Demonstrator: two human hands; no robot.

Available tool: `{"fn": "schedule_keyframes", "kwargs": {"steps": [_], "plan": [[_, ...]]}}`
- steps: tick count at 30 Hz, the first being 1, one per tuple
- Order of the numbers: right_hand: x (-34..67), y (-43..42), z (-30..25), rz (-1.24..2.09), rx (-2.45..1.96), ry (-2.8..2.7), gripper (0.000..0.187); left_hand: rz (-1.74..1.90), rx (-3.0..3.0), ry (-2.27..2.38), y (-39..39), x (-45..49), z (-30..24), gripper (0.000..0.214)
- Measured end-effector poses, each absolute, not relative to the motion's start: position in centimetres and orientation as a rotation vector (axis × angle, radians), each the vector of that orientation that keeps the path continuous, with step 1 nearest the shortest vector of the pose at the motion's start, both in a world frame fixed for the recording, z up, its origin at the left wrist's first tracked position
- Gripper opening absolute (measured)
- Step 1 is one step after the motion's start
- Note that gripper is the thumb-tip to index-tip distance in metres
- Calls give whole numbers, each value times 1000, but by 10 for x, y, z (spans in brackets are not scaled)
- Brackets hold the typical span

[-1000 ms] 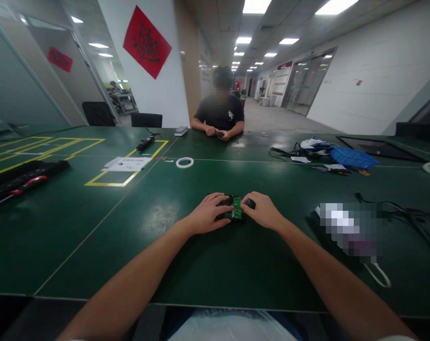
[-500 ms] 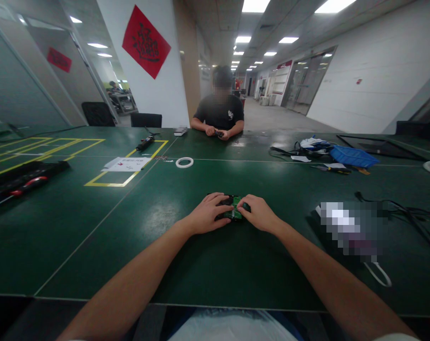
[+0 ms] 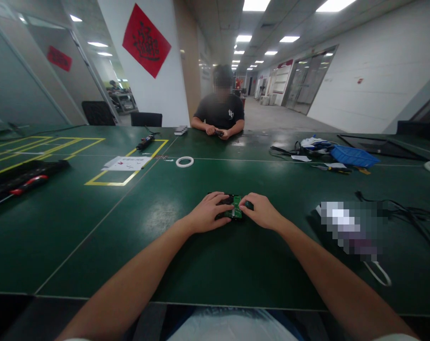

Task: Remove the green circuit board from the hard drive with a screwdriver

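A small black device with a green circuit board [image 3: 235, 208] lies on the dark green table [image 3: 186, 255] straight ahead of me. My left hand [image 3: 206, 214] rests over its left side, fingers curled down onto it. My right hand [image 3: 261, 211] is closed at its right end, fingertips pinched on a small dark part against the board. Most of the device is hidden under both hands.
Across the table a person in a black shirt [image 3: 220, 113] handles a small object. A white tape ring [image 3: 184, 162], papers [image 3: 126, 164], black tools [image 3: 22, 179], a blue tray [image 3: 354, 156], cables [image 3: 399, 210] and a blurred item [image 3: 350, 229] lie around.
My right hand shifted slightly left onto the board, then eased back a little. My left hand has stayed put.
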State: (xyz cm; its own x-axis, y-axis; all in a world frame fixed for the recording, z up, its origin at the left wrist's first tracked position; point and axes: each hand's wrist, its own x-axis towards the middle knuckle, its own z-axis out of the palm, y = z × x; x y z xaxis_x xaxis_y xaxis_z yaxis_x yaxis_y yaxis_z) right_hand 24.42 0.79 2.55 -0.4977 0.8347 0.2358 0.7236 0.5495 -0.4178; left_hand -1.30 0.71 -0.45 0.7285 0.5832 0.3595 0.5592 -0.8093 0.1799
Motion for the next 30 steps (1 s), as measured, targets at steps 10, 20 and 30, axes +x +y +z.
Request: {"fn": "schedule_keyframes", "kwargs": {"steps": [10,20,30], "plan": [[263,20,42,822,-1155,-1782,33,631,2817,1068,11,-14,-7,69],[251,4,34,295,-987,-1784,45,591,2761,1137,15,-15,-10,76],[254,16,12,179,-1150,-1906,55,546,2794,1123,12,-17,-13,58]]}}
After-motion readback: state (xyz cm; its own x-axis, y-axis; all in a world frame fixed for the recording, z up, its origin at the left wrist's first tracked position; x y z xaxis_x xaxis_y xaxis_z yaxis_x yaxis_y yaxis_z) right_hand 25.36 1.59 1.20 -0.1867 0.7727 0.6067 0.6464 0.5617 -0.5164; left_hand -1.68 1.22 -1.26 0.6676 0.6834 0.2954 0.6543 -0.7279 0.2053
